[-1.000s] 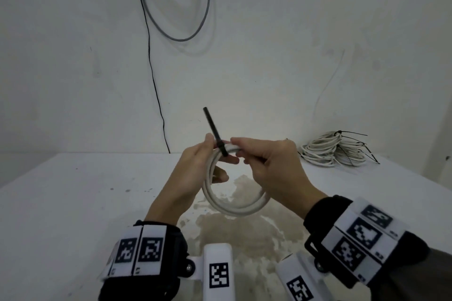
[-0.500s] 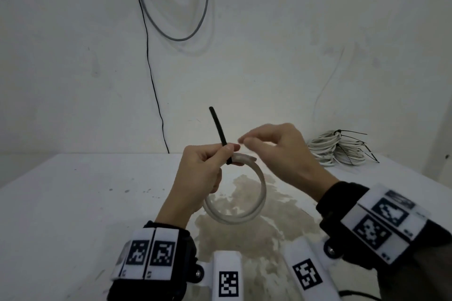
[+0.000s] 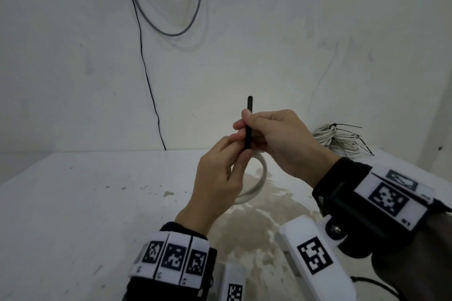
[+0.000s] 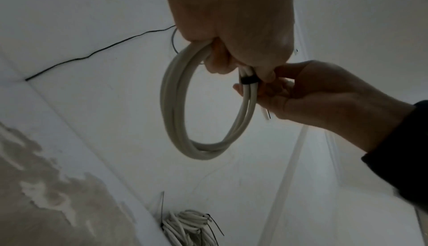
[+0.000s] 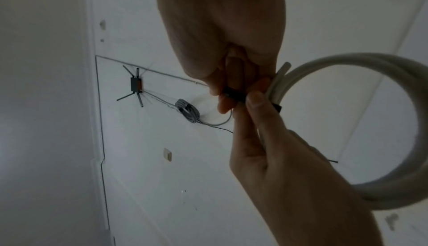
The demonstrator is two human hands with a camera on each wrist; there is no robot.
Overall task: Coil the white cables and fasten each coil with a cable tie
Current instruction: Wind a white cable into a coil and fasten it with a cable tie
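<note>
Two hands meet above a stained white worktop (image 3: 73, 215) in the head view: the left hand (image 3: 220, 176) grips one coil of white cable (image 3: 259, 183), held upright in the air, while the right hand (image 3: 276, 134) pinches the single black cable tie (image 3: 248, 129), whose free end stands up past the fingers. One pile of finished coils (image 3: 335, 139), black tie tails sticking out, lies at the worktop's far right by the wall; one grey cable loop (image 3: 171, 7) hangs on that wall.

From the left wrist, the coil (image 4: 185, 103) shows several turns, with one black band of the tie (image 4: 249, 80) wrapped round them just below the left hand (image 4: 231, 21); the right hand (image 4: 312, 94) closes its fingers beside the band. The pile (image 4: 185, 228) sits below.

From the right wrist, the right hand (image 5: 222, 30) pinches the tie (image 5: 234, 93), the left hand (image 5: 277, 158) clasps the coil (image 5: 405, 140), thumb up against the tie.
</note>
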